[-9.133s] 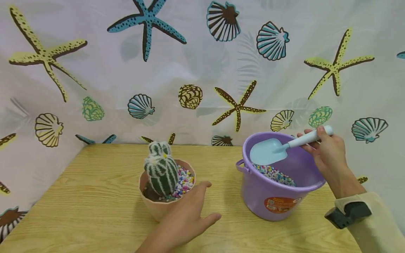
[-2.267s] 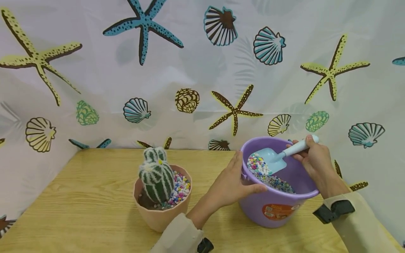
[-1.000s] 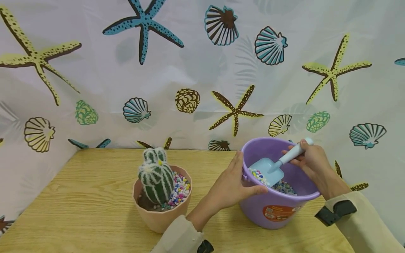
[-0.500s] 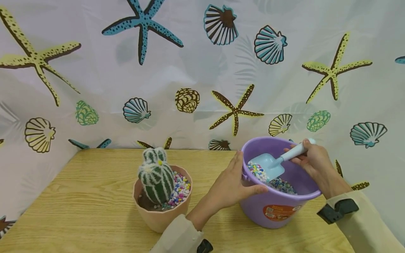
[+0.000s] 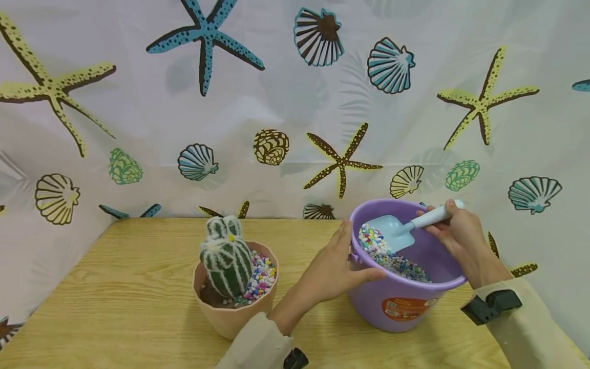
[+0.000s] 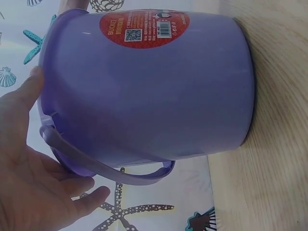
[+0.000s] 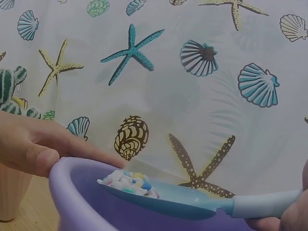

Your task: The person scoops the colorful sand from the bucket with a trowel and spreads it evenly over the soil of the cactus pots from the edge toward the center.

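Note:
Low over the loose pebbles inside the purple bucket, a light blue scoop shovel carries a small heap of multicoloured pebbles at its front. My right hand holds its pale handle between thumb and fingers. The right wrist view shows the blade nearly level, its tip close to the rim. My left hand rests against the bucket's left rim, fingers extended and thumb along the front. In the left wrist view it lies beside the hanging bucket handle.
To the left stands a peach pot with a fuzzy green cactus, brown filling and coloured pebbles on its right side. Both containers stand on a wooden table. Behind is a cloth printed with starfish and shells.
Since the earliest frame, my left hand has moved from beside the pot to the bucket rim, and the shovel has gained pebbles. Lately, the shovel has risen slightly and levelled.

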`<state>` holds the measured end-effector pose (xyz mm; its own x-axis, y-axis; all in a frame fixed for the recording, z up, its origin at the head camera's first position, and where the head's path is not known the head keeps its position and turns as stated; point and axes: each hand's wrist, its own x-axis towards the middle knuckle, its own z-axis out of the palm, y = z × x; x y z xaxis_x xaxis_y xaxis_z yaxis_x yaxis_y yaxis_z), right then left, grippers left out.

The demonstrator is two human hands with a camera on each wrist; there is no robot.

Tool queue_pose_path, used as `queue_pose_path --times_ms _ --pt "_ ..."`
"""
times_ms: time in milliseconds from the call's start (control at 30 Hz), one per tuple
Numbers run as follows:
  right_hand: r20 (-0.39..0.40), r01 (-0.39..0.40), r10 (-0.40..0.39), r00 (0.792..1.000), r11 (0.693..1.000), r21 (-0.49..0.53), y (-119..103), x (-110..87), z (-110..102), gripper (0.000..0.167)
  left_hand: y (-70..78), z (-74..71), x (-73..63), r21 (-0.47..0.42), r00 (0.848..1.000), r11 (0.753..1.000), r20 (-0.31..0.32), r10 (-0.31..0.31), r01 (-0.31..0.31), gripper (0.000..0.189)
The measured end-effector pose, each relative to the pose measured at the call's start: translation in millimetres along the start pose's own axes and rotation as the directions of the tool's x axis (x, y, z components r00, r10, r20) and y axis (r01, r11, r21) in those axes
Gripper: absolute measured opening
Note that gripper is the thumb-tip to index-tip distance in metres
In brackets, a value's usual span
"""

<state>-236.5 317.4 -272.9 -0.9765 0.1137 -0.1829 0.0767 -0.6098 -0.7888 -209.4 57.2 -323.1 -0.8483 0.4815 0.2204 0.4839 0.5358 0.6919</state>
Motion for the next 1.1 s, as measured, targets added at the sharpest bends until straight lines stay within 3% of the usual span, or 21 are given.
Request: queue_pose_path --times_ms 200,400,700,867,1100 --pt "-0.041 0.001 -0.001 0.999 1.000 0.019 0 0.9 1 0.058 -5.2 -2.8 -5.9 -0.034 0.998 0.998 -0.032 0.057 -0.058 0.102" --pt "-0.036 0.007 -0.006 0.999 1.000 0.029 0 1.1 1 0.058 -11.5 -8.2 -16.7 -0.060 0.990 0.991 -0.077 0.115 -0.120 0.077" --pt "0.020 0.045 -0.047 0.999 0.997 0.068 -2 -3.9 -8 0.061 -17.5 -24.9 -46.2 0.048 0.983 0.990 -0.116 0.139 -0.134 0.050" --pt "0.002 0.039 -0.039 0.999 0.996 0.081 -4 -6.2 -13 0.059 -21.2 -34.9 -68.2 0.080 0.980 0.992 -0.161 0.114 -0.102 0.038" --pt "-0.001 0.031 -0.031 1.000 0.982 0.185 -2 -7.0 -15 0.051 -28.5 -52.2 -99.5 0.114 0.969 0.993 -0.239 0.065 -0.038 0.026"
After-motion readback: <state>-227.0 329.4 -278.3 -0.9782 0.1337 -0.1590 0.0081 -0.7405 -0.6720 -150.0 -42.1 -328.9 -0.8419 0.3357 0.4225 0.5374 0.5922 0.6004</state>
